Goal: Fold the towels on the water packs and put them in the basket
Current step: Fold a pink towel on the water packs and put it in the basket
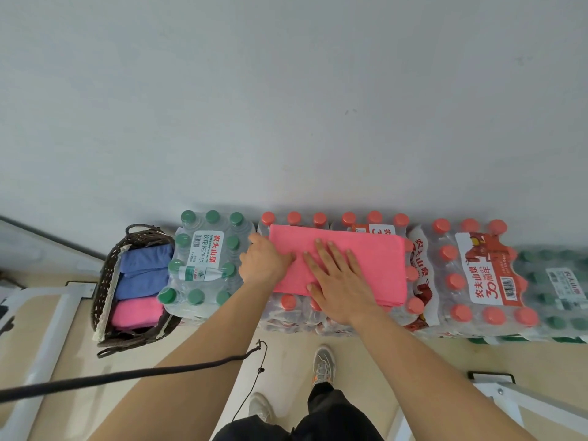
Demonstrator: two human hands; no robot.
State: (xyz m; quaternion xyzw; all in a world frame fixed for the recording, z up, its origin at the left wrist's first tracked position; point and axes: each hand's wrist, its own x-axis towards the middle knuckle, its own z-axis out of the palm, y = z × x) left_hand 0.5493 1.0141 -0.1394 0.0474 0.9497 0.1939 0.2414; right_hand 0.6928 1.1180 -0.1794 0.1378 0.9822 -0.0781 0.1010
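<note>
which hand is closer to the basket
Left. The left hand is at the pink towel, on its edge toward the basket; the right hand lies flat on it, farther right.

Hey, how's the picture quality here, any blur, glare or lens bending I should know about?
Head view: even, soft light, only a faint shadow on the wall behind the water packs; no strong glare; wide-angle bending toward the edges; the pink towel is sharp, the far-right green-capped pack is blurred.

Pink towel (pixel 381 256) atop water pks (pixel 286 313)
</note>
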